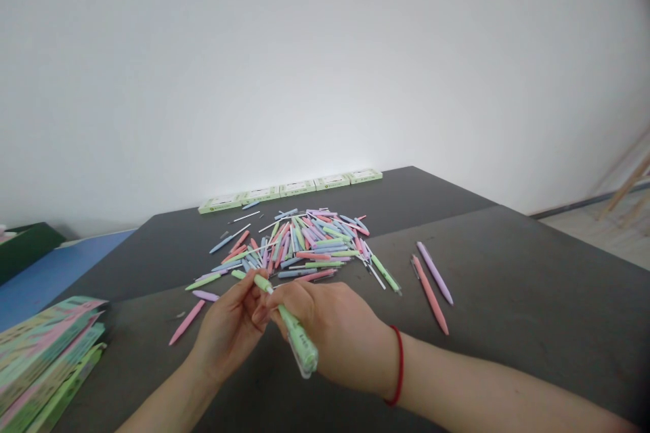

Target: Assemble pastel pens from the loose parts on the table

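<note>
My right hand (330,325), with a red cord at the wrist, is closed round the light green barrel of a pen (299,338). The pen's clear clip end points down toward me. At its far end, my left hand (231,325) pinches a light green tip piece (262,282). A short white length shows between tip piece and barrel, so the two parts are slightly apart. Just beyond my hands spreads a pile of pastel pen parts and white refills (309,240). A pink pen part (187,323) lies left of my left hand.
Right of the pile lie a coral pen (430,294) and a purple pen (435,272). Several flat green boxes (297,188) line the dark table's (508,298) back edge by the wall. Stacked pastel packages (51,358) stand at the near left, with a dark green container (30,250) beyond.
</note>
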Tool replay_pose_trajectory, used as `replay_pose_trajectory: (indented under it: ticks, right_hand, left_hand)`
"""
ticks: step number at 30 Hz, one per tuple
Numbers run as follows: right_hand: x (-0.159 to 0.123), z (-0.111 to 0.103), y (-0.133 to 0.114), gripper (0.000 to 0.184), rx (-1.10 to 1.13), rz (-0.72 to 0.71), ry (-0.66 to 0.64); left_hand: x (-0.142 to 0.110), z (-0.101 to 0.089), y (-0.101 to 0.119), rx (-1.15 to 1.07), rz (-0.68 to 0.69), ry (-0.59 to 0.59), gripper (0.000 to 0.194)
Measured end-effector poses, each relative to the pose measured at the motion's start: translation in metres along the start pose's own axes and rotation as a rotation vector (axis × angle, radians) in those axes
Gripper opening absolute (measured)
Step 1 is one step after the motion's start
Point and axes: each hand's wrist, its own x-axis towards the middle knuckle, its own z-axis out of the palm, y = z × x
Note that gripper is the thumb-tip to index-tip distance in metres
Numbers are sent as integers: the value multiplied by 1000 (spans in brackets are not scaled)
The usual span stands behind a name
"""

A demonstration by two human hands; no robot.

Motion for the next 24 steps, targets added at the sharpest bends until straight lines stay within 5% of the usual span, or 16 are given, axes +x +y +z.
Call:
replay_pose_trajectory:
  ticks: [7,11,16,19,24]
  right_hand:
    - [1,1,5,15,181,59,-16]
    - [-1,6,11,13,357,98,79]
    - [-1,27,22,8,873,245,301]
    - [0,39,27,12,1187,329,344]
    - [0,48,35,23,1390,424,347]
  left_hand:
    - [-2,6,-5,97,41,-12,16]
    - [-5,10,-7,157,96,-40,16]
    - [-7,10,-10,203,222,-31,15]
    - [-7,10,-13,192,205,-11,19]
    - [-8,11,-17,201,206,21,22]
